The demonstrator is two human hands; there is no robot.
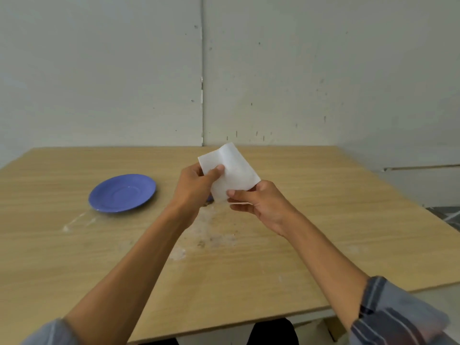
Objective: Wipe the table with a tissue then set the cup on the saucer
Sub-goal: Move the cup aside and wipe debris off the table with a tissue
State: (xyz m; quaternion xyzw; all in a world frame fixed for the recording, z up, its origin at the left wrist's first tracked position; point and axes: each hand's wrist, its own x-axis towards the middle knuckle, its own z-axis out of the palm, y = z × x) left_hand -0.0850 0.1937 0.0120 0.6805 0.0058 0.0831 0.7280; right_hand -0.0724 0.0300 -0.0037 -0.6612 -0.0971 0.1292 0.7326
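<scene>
Evenly and softly lit, moderately bright, no hard light source evident. Only a thin, faint shadow under the near rim of the blue saucer [122, 192] on the bench [323, 220]; a small pale glint on the saucer's surface. Bright but not blown out on the white tissue [230, 171] right of the saucer. Slightly soft throughout, with compression smear on the wall [99, 70] behind the saucer. Strongest blur far below and right of the saucer, on the striped sleeve [398, 317]. Wide-angle stretch toward the edges: bench edges splayed outward, forearms enlarged near the bottom. Dull chalky smears below and right of the saucer, low in contrast.
</scene>
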